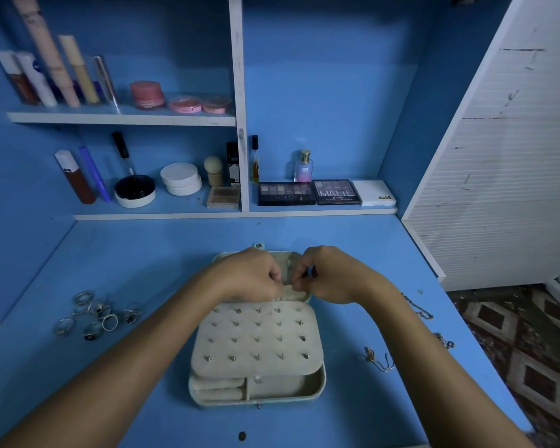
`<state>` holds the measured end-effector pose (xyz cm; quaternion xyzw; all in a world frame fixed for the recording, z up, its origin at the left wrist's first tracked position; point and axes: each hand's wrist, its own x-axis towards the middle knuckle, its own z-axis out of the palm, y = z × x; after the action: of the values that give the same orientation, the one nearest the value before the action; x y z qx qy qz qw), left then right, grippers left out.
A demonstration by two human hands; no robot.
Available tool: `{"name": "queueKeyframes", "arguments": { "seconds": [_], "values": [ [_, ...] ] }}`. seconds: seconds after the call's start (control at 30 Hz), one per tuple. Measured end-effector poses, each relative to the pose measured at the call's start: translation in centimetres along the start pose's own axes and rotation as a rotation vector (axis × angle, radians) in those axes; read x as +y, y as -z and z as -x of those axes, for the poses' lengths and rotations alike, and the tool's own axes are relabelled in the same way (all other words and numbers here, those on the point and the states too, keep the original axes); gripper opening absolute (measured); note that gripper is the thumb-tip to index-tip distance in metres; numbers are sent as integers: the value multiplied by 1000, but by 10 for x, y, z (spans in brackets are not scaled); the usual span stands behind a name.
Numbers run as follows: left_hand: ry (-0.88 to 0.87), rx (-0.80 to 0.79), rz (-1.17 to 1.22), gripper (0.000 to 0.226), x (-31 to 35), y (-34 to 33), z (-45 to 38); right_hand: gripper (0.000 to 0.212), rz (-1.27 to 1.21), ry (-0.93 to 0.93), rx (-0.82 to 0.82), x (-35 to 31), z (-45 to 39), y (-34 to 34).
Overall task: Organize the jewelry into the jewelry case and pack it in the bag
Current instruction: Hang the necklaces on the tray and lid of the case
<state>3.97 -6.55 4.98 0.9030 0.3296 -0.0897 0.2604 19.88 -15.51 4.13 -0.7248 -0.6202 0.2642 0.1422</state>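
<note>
1. A pale jewelry case lies open in the middle of the blue desk, near its front edge.
2. Its padded panel carries rows of small earring studs; below it show ring rolls and a bare compartment.
3. The left hand and right hand meet over the far half of the case, the lid side.
4. Both hands have curled fingers pinching something small between them; what it is cannot be told.
5. A pile of rings lies toward the left edge of the desk, well apart from the case.
6. A chain and other small pieces lie toward the right edge, partly hidden by the right forearm.
7. Makeup palettes and bottles stand on the shelf along the back edge.
</note>
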Motion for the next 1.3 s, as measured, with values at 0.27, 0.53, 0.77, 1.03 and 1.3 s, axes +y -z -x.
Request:
{"name": "queueKeyframes", "arguments": {
  "seconds": [0.27, 0.53, 0.77, 1.03, 1.3],
  "values": [
    [3, 40, -37, 11, 3, -1, -1, 12, -15, -22, 23, -5, 2, -1],
    [3, 89, -22, 18, 2, 0, -2, 10, -14, -9, 73, -1, 0, -7],
    [-66, 140, -3, 20, 3, 0, -7, 16, -136, 53, 214, 12, 13, -2],
    [-258, 160, 86, 13, 35, -13, -16, 10, -159, -43, 312, 33, 53, 20],
    [-409, -23, 3, 4, 70, -34, -22, 9, -74, -194, 222, 53, 93, 23]
  ]
}}
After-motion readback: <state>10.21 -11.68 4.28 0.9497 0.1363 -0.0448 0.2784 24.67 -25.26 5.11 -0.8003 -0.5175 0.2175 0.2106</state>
